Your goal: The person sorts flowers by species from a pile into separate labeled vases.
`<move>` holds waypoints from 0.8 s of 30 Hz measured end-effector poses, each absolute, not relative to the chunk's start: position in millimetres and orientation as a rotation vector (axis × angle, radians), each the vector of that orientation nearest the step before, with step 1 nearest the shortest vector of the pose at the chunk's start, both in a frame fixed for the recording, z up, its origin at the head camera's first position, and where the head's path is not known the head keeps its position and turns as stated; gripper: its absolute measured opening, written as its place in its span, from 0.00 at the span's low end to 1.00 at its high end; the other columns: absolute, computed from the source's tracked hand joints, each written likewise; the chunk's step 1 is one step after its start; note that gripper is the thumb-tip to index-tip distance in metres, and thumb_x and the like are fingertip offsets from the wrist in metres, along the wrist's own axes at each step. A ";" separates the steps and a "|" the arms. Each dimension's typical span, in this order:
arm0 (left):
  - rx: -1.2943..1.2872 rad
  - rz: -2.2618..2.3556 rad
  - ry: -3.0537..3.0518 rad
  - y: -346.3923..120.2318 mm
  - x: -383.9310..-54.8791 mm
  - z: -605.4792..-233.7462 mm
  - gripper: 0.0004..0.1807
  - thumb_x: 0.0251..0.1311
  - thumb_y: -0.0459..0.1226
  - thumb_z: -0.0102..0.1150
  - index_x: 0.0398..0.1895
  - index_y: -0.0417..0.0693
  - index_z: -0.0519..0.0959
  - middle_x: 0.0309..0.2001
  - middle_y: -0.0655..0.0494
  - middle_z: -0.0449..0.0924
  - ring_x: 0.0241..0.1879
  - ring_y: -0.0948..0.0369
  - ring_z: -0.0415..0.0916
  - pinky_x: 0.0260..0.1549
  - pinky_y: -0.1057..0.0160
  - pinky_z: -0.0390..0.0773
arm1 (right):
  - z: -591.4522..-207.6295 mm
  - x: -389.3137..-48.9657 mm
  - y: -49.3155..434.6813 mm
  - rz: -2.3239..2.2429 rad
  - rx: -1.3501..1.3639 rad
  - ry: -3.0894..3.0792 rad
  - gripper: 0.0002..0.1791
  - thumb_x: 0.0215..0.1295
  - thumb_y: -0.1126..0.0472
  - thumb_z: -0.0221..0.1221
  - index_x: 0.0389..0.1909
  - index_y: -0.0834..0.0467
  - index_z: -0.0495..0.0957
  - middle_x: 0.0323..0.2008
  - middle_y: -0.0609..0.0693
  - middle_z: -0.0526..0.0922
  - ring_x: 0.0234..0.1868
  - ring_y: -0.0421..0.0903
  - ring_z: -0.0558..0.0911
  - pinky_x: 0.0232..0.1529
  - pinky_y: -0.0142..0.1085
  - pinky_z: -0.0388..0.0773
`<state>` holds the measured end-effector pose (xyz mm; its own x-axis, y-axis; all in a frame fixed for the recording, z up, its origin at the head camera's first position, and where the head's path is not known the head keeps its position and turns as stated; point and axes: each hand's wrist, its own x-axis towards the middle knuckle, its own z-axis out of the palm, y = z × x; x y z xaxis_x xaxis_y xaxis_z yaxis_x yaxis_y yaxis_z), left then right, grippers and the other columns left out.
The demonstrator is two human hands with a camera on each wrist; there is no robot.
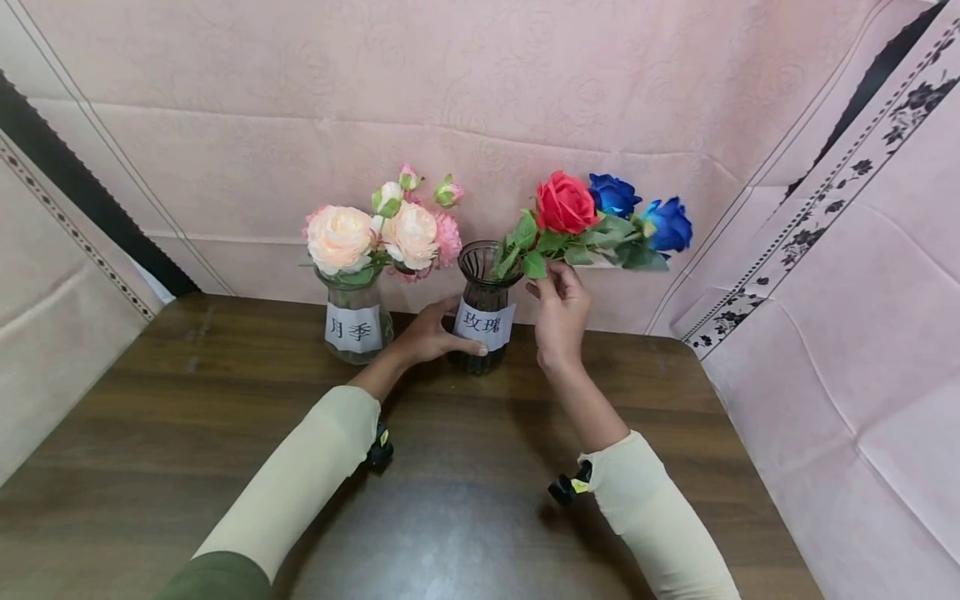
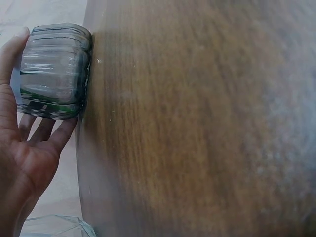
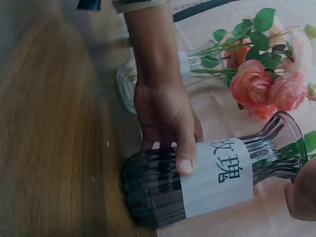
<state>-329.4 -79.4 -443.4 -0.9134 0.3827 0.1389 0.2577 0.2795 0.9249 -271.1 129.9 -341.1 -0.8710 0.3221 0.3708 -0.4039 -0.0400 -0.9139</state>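
Observation:
Upright on the table, a dark ribbed glass vase (image 1: 486, 354) bears a white paper label with Chinese characters. My left hand (image 1: 435, 332) grips its lower body, thumb across the front. In the left wrist view the vase's base (image 2: 57, 74) shows beside the palm. A red rose (image 1: 566, 202) and blue roses (image 1: 667, 223) lean right from the vase's mouth, leaves at the rim. My right hand (image 1: 564, 321) pinches at the red rose's leafy stem just right of the rim; leaves hide the exact hold. In the right wrist view only part of this hand (image 3: 303, 192) shows.
Left of the dark vase stands a clear glass vase (image 1: 360, 354), also labelled, with peach and pink flowers (image 1: 341, 240). The wooden table's (image 1: 450, 500) back edge runs close behind both vases. Pink cloth (image 1: 480, 75) hangs behind and at both sides.

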 end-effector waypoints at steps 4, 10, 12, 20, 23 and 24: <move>0.599 1.711 2.441 -79.3 -331.2 -445.1 0.50 0.57 0.45 0.90 0.83 0.58 0.74 0.79 0.52 0.79 0.79 0.45 0.72 0.84 0.34 0.65 | -342.7 -269.8 130.6 1.598 0.126 -2.019 0.15 0.85 0.56 0.63 0.58 0.63 0.89 0.53 0.60 0.90 0.54 0.58 0.91 0.61 0.52 0.90; 0.581 1.715 2.432 -78.3 -331.2 -445.0 0.49 0.58 0.46 0.90 0.82 0.56 0.75 0.78 0.50 0.80 0.79 0.44 0.72 0.84 0.34 0.65 | -338.2 -268.4 130.8 1.199 0.174 -2.158 0.18 0.86 0.52 0.58 0.40 0.59 0.89 0.46 0.61 0.91 0.49 0.58 0.89 0.52 0.53 0.88; 0.580 1.714 2.437 -78.3 -331.1 -445.0 0.49 0.57 0.46 0.90 0.82 0.56 0.75 0.77 0.50 0.80 0.79 0.44 0.73 0.84 0.34 0.66 | -337.4 -267.5 130.3 1.126 0.173 -2.176 0.18 0.86 0.53 0.58 0.39 0.59 0.88 0.44 0.61 0.91 0.46 0.58 0.90 0.50 0.54 0.88; 0.591 1.711 2.449 -78.7 -330.0 -445.0 0.49 0.57 0.45 0.90 0.82 0.57 0.75 0.77 0.53 0.80 0.77 0.46 0.74 0.83 0.35 0.68 | -340.7 -265.6 126.2 1.225 0.107 -2.258 0.14 0.86 0.50 0.53 0.49 0.54 0.83 0.30 0.53 0.91 0.29 0.48 0.93 0.35 0.48 0.89; 0.603 1.724 2.446 -79.0 -329.5 -445.1 0.48 0.57 0.44 0.90 0.81 0.57 0.76 0.76 0.53 0.81 0.77 0.46 0.74 0.82 0.36 0.69 | -344.7 -266.4 126.3 1.421 0.135 -2.230 0.14 0.87 0.49 0.53 0.48 0.53 0.82 0.27 0.55 0.89 0.20 0.47 0.89 0.28 0.48 0.90; 0.608 1.729 2.443 -78.9 -329.4 -445.2 0.48 0.57 0.44 0.90 0.81 0.57 0.76 0.76 0.52 0.81 0.77 0.46 0.74 0.82 0.36 0.69 | -346.3 -266.6 126.7 1.486 0.155 -2.213 0.15 0.88 0.49 0.53 0.48 0.55 0.82 0.27 0.57 0.89 0.19 0.47 0.88 0.26 0.49 0.90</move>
